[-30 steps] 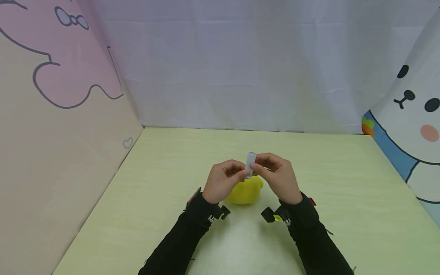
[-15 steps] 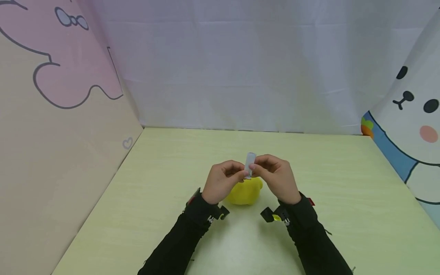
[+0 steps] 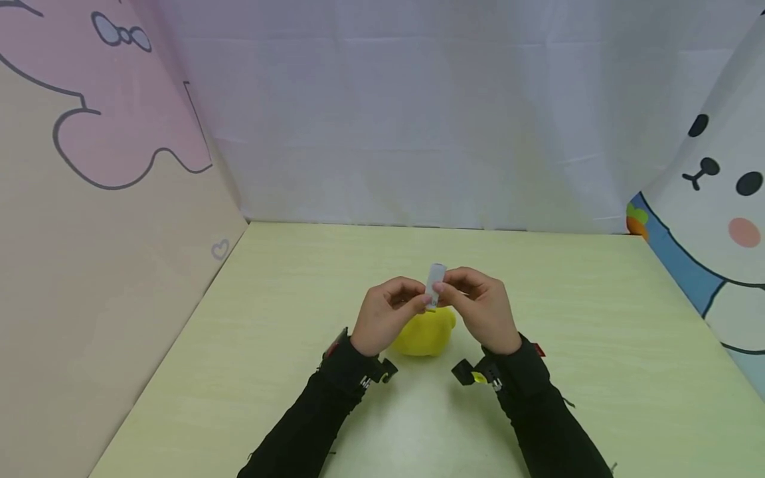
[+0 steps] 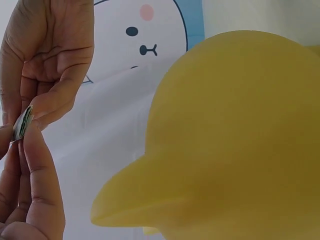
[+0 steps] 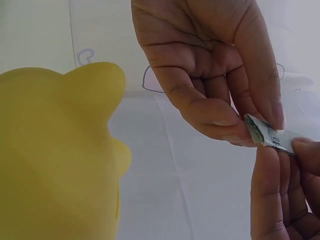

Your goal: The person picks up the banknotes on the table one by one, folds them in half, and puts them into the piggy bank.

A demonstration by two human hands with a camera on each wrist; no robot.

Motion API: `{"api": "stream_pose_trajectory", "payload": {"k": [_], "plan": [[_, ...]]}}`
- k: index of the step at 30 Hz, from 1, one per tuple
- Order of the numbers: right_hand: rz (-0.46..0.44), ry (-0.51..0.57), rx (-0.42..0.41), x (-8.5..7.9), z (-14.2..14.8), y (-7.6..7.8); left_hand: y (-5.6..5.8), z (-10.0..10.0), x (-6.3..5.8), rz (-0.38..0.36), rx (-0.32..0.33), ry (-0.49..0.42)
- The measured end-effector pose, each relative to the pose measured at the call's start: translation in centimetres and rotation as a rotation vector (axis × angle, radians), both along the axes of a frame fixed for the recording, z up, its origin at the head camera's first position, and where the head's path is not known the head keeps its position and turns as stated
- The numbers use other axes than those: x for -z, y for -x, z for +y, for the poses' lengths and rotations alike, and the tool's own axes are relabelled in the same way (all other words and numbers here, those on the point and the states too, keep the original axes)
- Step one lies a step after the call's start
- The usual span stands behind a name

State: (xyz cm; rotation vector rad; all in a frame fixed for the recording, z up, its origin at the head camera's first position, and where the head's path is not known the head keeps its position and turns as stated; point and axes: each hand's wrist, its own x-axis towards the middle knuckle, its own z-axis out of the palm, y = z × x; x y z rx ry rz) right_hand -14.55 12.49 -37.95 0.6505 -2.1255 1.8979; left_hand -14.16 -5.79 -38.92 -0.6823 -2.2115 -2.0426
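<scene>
Both hands meet over the table in the head view, at a small, tightly folded banknote (image 3: 435,277). My left hand (image 3: 387,312) pinches its lower end between thumb and fingers. From the other side, my right hand (image 3: 483,305) pinches the same banknote. White paper with green print and stacked layers at one end shows on the banknote (image 5: 267,134) in the right wrist view. Just below and behind the hands stands a smooth, yellow, rounded figure (image 3: 423,335), probably a piggy bank, with rounded projections. Neither hand visibly touches it.
The pale yellow-green table (image 3: 287,285) runs back to a white cloth (image 3: 382,119). A cartoon-printed panel (image 3: 119,265) borders the left side, and another printed panel (image 3: 717,226) the right. Small wrist devices (image 3: 478,375) sit on the black sleeves.
Both hands keep their pinch on the banknote and stay almost in place. The banknote has tilted very slightly; the whole head view has shifted a little.
</scene>
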Motion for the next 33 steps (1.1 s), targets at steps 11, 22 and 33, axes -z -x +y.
{"api": "stream_pose_trajectory", "payload": {"k": [11,22,33], "plan": [[0.000,-0.009,0.017,0.0,0.3,0.2,0.3,-0.9,1.2,0.157,-0.081,0.104],[-0.011,-0.025,0.029,0.4,0.4,0.3,0.8,-1.4,3.3,-0.050,-0.083,0.312],[-0.036,-0.034,0.036,0.8,0.6,0.5,0.9,-1.8,5.1,-0.222,-0.034,0.349]]}}
